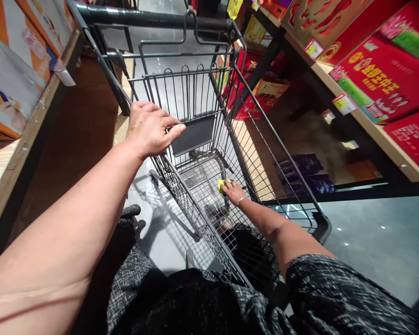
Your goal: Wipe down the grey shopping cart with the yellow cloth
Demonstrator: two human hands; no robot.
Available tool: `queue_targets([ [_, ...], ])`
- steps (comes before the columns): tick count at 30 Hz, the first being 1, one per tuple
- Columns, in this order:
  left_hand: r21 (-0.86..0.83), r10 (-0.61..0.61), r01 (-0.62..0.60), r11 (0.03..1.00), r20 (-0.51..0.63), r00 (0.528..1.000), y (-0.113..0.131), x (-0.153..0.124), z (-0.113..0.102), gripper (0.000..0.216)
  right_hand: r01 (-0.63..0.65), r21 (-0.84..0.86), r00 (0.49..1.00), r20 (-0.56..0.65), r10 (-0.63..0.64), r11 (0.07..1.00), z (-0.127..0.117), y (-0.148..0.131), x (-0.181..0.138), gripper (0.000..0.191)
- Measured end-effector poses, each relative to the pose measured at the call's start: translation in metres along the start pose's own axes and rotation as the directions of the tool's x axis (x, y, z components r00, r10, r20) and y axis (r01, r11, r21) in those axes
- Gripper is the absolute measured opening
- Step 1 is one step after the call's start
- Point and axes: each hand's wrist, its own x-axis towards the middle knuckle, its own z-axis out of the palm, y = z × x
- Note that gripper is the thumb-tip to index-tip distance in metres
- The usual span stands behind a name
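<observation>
A grey wire shopping cart [195,93] stands in front of me in a shop aisle. My left hand [150,128] is closed over the cart's left top rim, fingers wrapped round the wire. My right hand [233,191] reaches down inside the basket and presses on a small yellow thing [222,184] lying on the cart's wire floor. A thin bracelet sits on my right wrist. My dark patterned clothing fills the bottom of the view.
Shelves with red boxes [380,74] line the right side, with dark packets [302,170] on the bottom shelf. Orange and white boxes [17,60] sit on the left shelf. The floor [370,242] is glossy grey tile.
</observation>
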Motion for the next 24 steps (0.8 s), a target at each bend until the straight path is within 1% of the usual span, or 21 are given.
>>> queue_targets([
  [2, 0.007, 0.014, -0.014, 1.0, 0.004, 1.0, -0.002, 0.0, 0.001, 0.055, -0.03, -0.061, 0.999, -0.017, 0.029, 0.998, -0.026, 0.022, 0.003, 0.049],
  [3, 0.013, 0.022, -0.022, 1.0, 0.007, 1.0, -0.004, 0.001, 0.001, 0.055, -0.036, -0.092, 0.999, -0.044, 0.032, 0.995, -0.043, 0.03, 0.003, 0.048],
  [4, 0.018, 0.031, -0.031, 0.999, 0.011, 0.999, -0.006, 0.002, 0.001, 0.055, -0.045, -0.129, 0.996, -0.083, 0.035, 0.991, -0.062, 0.038, 0.002, 0.047],
  [6, 0.027, 0.049, -0.049, 0.998, 0.023, 0.999, -0.01, 0.004, 0.001, 0.056, -0.088, -0.185, 0.975, -0.218, 0.047, 0.979, -0.106, 0.051, -0.002, 0.047],
  [7, 0.037, 0.053, -0.054, 0.998, 0.034, 0.998, -0.01, 0.005, 0.0, 0.057, -0.12, -0.192, 0.951, -0.305, 0.057, 0.974, -0.129, 0.056, -0.005, 0.047],
  [9, 0.079, 0.042, -0.047, 0.996, 0.069, 0.997, -0.005, 0.005, -0.004, 0.062, -0.179, -0.179, 0.878, -0.472, 0.075, 0.967, -0.171, 0.066, -0.013, 0.047],
  [10, 0.111, 0.029, -0.039, 0.993, 0.087, 0.996, 0.001, 0.004, -0.006, 0.064, -0.199, -0.169, 0.841, -0.535, 0.08, 0.965, -0.187, 0.071, -0.017, 0.048],
  [11, 0.142, 0.024, -0.039, 0.989, 0.106, 0.994, 0.01, 0.002, -0.008, 0.066, -0.212, -0.161, 0.813, -0.577, 0.083, 0.964, -0.198, 0.074, -0.02, 0.048],
  [12, 0.169, 0.025, -0.046, 0.984, 0.124, 0.992, 0.019, -0.001, -0.009, 0.068, -0.215, -0.156, 0.798, -0.598, 0.081, 0.964, -0.202, 0.077, -0.021, 0.049],
  [13, 0.179, 0.048, -0.073, 0.981, 0.139, 0.989, 0.03, -0.005, -0.009, 0.07, -0.21, -0.158, 0.798, -0.599, 0.075, 0.965, -0.2, 0.078, -0.021, 0.049],
  [14, 0.173, 0.094, -0.123, 0.977, 0.166, 0.982, 0.04, -0.009, -0.007, 0.07, -0.195, -0.166, 0.813, -0.578, 0.065, 0.967, -0.193, 0.078, -0.02, 0.05],
  [15, 0.157, 0.136, -0.166, 0.974, 0.184, 0.973, 0.049, -0.014, -0.004, 0.07, -0.172, -0.176, 0.842, -0.538, 0.052, 0.969, -0.18, 0.076, -0.018, 0.049],
  [17, 0.116, 0.188, -0.22, 0.969, 0.235, 0.954, 0.06, -0.022, 0.005, 0.067, -0.104, -0.192, 0.916, -0.401, 0.018, 0.976, -0.143, 0.068, -0.013, 0.047],
  [18, 0.1, 0.195, -0.225, 0.969, 0.248, 0.949, 0.063, -0.025, 0.009, 0.065, -0.063, -0.191, 0.948, -0.317, -0.001, 0.98, -0.123, 0.062, -0.011, 0.047],
  [20, 0.081, 0.186, -0.212, 0.974, 0.246, 0.951, 0.063, -0.029, 0.016, 0.061, -0.003, -0.162, 0.988, -0.154, -0.022, 0.987, -0.082, 0.047, -0.008, 0.045],
  [21, 0.083, 0.176, -0.201, 0.976, 0.235, 0.956, 0.061, -0.03, 0.017, 0.06, -0.006, -0.126, 0.996, -0.084, -0.004, 0.992, -0.064, 0.038, -0.007, 0.045],
  [22, 0.092, 0.169, -0.194, 0.977, 0.228, 0.959, 0.059, -0.03, 0.018, 0.06, -0.036, -0.083, 0.999, -0.022, 0.034, 0.996, -0.048, 0.03, -0.006, 0.046],
  [24, 0.116, 0.165, -0.197, 0.974, 0.239, 0.957, 0.056, -0.029, 0.017, 0.061, -0.167, 0.0, 0.983, 0.07, 0.167, 0.986, -0.022, 0.011, -0.007, 0.051],
])
